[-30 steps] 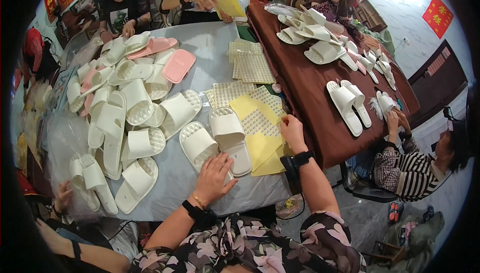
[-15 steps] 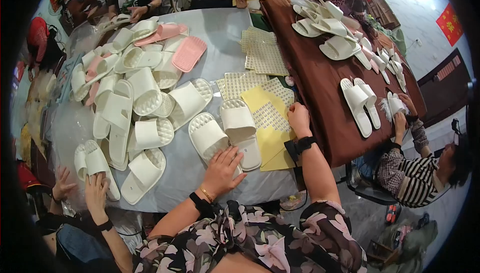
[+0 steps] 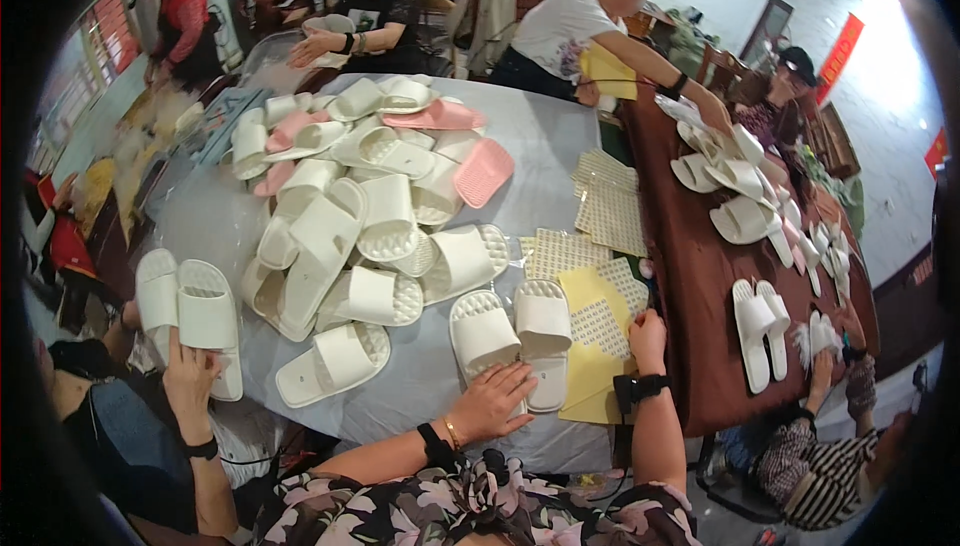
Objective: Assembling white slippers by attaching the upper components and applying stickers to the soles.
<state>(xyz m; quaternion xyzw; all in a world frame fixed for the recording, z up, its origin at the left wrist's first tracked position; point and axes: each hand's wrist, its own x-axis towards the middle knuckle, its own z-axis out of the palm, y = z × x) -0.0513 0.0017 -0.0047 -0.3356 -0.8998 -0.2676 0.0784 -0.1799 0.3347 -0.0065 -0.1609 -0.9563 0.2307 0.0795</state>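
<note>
Two white slippers lie side by side, soles up, near the front edge of the grey-covered table (image 3: pixel 556 142). My left hand (image 3: pixel 495 401) rests flat, fingers spread, on the heel of the left slipper (image 3: pixel 480 330). The right slipper (image 3: pixel 543 324) lies just beside it. My right hand (image 3: pixel 648 334), with a black watch on the wrist, sits curled on yellow sheets (image 3: pixel 590 371) next to a dotted sticker sheet (image 3: pixel 600 327). Its fingers are hidden from me.
A big pile of white and pink slippers (image 3: pixel 350 226) fills the table's middle and left. More dotted sheets (image 3: pixel 610 211) lie to the right. On a brown table (image 3: pixel 700 286) are slipper pairs. A co-worker's hand (image 3: pixel 190 378) at the left holds up a white pair (image 3: pixel 185 306). Other people work around the tables.
My view has tilted up toward the far side. My left hand has slid onto the left slipper's heel. The co-worker at the left has raised a pair of slippers.
</note>
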